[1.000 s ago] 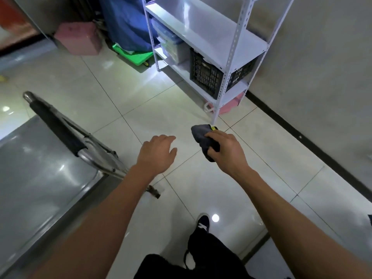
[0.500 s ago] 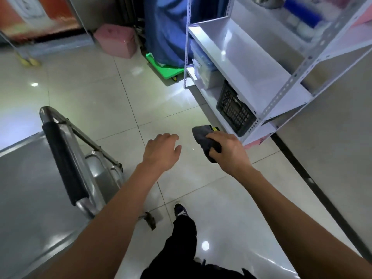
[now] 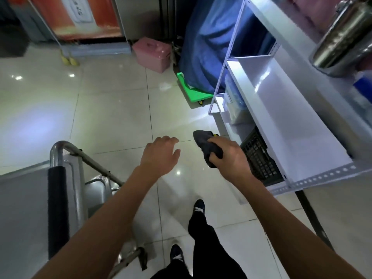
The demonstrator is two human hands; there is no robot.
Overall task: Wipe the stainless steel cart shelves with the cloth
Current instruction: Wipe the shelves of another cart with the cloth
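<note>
The right hand [image 3: 229, 158] clenches the dark cloth [image 3: 207, 144] (bunched, protruding past the fingers); the left hand [image 3: 160, 156] hangs slack, its grip released, beside the cart [image 3: 24, 208].

Nothing really readable here. The orange poster [image 3: 80, 15] by the far wall had dark handwritten-looking characters on a white panel, but they were too blurry to make out.

Glossy tiled floor [image 3: 112, 109], white metal shelving [image 3: 285, 109], pink box [image 3: 152, 54]

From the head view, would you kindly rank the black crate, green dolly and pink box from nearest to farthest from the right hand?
Measured from the right hand, which grips the cloth:
1. Black crate, just right of it, under the white shelf.
2. Green dolly, ahead on the floor.
3. Pink box, farthest, ahead-left.
</note>
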